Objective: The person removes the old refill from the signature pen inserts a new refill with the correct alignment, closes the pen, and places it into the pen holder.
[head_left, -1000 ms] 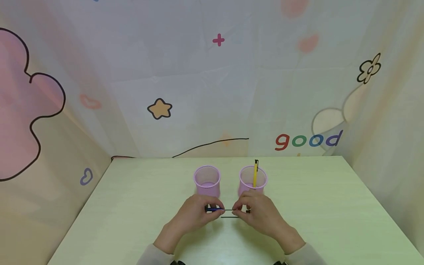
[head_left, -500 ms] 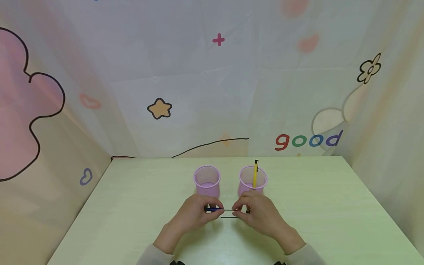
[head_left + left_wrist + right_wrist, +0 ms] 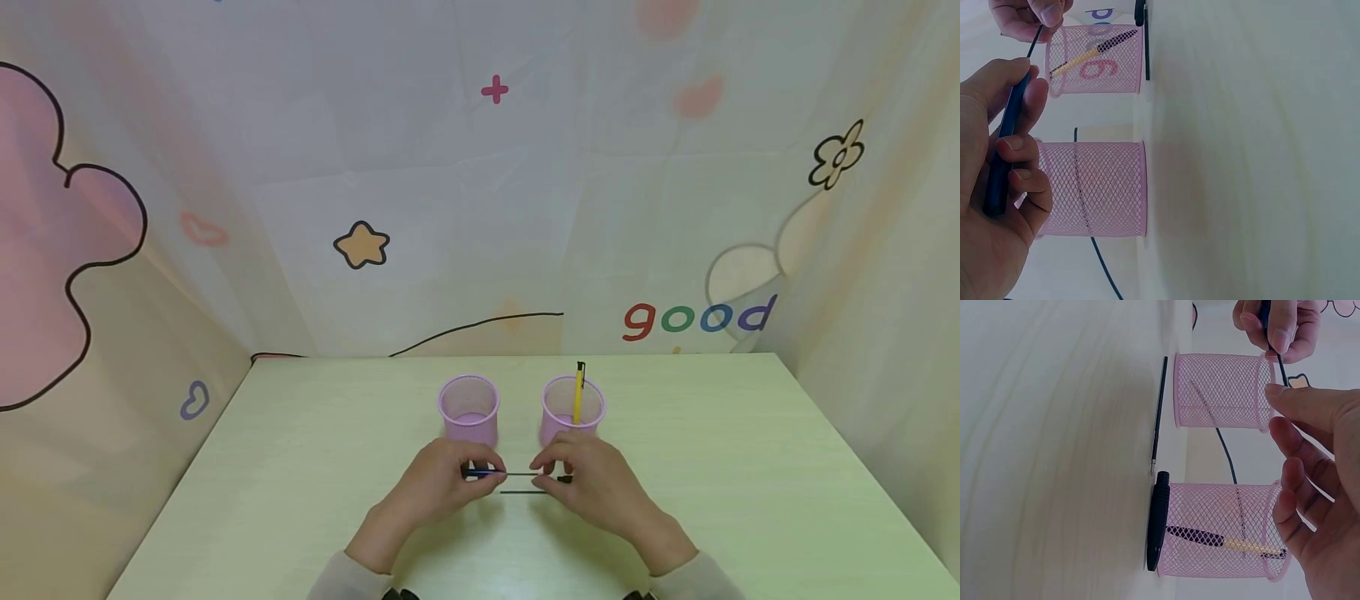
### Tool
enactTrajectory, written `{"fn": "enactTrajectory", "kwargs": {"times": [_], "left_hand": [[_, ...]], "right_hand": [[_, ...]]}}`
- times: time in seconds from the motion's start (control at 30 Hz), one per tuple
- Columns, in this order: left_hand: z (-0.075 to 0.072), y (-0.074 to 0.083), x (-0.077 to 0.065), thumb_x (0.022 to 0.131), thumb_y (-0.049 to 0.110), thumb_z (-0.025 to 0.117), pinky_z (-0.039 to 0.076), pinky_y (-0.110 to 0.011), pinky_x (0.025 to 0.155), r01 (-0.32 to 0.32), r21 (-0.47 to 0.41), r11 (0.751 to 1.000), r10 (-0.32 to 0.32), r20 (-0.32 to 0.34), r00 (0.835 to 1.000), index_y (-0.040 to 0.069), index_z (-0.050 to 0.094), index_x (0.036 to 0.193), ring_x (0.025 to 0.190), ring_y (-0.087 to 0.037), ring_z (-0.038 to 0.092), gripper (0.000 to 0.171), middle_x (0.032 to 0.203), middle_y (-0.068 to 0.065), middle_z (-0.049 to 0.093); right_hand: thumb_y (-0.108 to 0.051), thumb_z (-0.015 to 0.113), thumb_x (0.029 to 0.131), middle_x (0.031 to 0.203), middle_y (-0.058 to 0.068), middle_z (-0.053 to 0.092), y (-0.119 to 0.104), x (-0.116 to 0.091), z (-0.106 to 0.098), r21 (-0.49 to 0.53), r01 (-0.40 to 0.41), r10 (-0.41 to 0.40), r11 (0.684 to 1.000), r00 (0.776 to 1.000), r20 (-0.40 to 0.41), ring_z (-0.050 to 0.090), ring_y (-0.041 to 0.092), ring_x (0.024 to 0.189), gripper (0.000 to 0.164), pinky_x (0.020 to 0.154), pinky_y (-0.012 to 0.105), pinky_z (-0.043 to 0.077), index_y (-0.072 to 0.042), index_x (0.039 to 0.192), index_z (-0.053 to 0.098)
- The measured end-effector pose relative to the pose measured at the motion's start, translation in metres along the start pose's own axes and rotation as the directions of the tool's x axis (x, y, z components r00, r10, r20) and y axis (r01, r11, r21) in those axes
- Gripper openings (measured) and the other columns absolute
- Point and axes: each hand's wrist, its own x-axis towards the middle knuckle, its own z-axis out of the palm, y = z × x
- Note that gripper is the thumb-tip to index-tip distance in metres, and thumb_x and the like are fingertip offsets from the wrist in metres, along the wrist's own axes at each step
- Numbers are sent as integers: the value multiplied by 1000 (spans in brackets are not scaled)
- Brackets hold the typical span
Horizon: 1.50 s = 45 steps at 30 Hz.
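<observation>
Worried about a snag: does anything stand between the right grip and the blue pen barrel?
Yes: only the thin dark refill, which sticks out of the blue pen barrel toward the right grip; nothing else visible lies between them.

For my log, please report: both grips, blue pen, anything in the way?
Left grip holding blue pen; thin rod reaching toward right grip, contact unclear. Dark refill and black pen piece on table below; no obstacle seen between grips.

Left wrist view: black barrel (image 3: 1140, 12) cut by top edge. Head view: dark refill (image 3: 522, 492), right end hidden.
</observation>
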Motion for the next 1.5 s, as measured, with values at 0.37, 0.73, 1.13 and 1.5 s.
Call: {"fn": "enactTrajectory", "kwargs": {"times": [0.37,0.73,1.13,1.5], "left_hand": [[-2,-1,0,96,37,74,50,-20,67,7,9,1000,-7,-11,1000,31,78,95,73,1,59,7,87,21,72],[-3,-1,-1,96,39,75,48,-20,67,18,21,1000,-17,-12,1000,30,77,94,72,0,57,9,85,21,70],[-2,-1,-2,96,37,75,47,-20,67,9,30,1000,-8,-16,1000,31,77,94,72,0,56,6,85,21,70],[-3,-2,-3,96,39,74,47,-20,66,7,31,999,-6,-15,1000,31,77,94,71,1,55,9,84,22,69]], "right_hand": [[-20,89,82,82,-19,64,6,-6,-4,-10,-45,45,999,999,10,56,8,74,16,67,21,45,-22,92,77],[-16,88,81,85,-14,63,14,-12,-7,0,-107,107,994,994,30,54,4,75,17,66,21,46,-20,94,77],[-17,87,84,86,-13,65,25,-14,-10,-38,-216,219,976,970,104,58,9,78,16,67,24,46,-20,96,78],[-15,86,82,87,-12,67,32,-14,-11,-54,-265,270,963,952,145,58,9,78,13,68,25,46,-19,92,79]]}}
